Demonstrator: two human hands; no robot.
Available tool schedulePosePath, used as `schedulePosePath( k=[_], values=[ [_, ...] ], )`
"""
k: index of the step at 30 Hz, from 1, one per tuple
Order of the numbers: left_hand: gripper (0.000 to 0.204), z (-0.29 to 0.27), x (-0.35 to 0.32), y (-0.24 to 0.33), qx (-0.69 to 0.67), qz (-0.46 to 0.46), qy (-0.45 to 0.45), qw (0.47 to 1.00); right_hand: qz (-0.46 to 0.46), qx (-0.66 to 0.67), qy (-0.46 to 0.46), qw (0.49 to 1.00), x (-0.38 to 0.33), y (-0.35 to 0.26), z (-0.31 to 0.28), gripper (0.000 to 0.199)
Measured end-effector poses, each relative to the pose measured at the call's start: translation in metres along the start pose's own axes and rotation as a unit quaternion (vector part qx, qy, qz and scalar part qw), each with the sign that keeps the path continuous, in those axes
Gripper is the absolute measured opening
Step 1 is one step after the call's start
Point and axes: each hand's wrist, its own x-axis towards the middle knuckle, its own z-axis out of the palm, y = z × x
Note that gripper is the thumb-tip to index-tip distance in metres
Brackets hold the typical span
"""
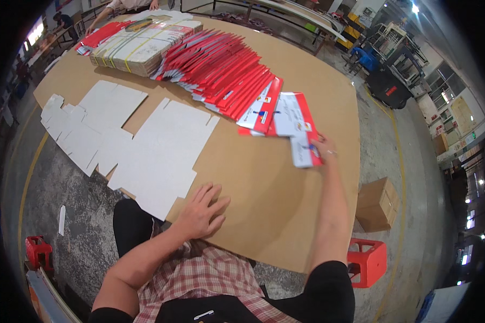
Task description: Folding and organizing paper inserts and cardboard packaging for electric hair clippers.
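Red-and-white card piece [300, 130]: on worktop [253, 199], beside fanned cards [215, 70]; long axis pointing away from wearer; left of the nearer right hand [325, 148], fingers touching its edge, grip unclear. Left hand [200, 212]: empty, fingers spread.

Card pcs [226, 75] red & white w/ prob. blue bits, cut sheet [159, 156] white, tabletop [248, 204] tan, garment [210, 269] red-white check.

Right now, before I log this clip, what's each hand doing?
Left hand: open, fingers spread on the brown tabletop, holding nothing visible.
Right hand: touching the red-and-white card at its edge; whether its grip is closed cannot be told.
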Motion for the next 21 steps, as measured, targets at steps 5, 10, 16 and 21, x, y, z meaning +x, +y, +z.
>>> schedulePosePath(
  k=[5,10,16,21],
  values=[
    [0.042,0.006,0.004,-0.006,-0.036,0.009,0.043,0.998,-0.036,-0.168,0.089,0.981,0.055,-0.056,0.158,0.049],
    [0.043,-0.006,-0.002,-0.005,0.000,-0.037,0.031,0.999,-0.048,-0.184,0.140,0.972,0.022,-0.095,0.209,0.061],
    [0.045,0.001,0.000,-0.005,0.005,-0.019,0.015,1.000,-0.060,0.021,0.085,0.994,0.029,-0.109,0.279,0.065],
    [0.055,0.008,-0.013,-0.016,0.013,-0.044,0.094,0.995,-0.175,0.030,0.114,0.977,-0.048,-0.105,0.247,0.058]
  ],
)
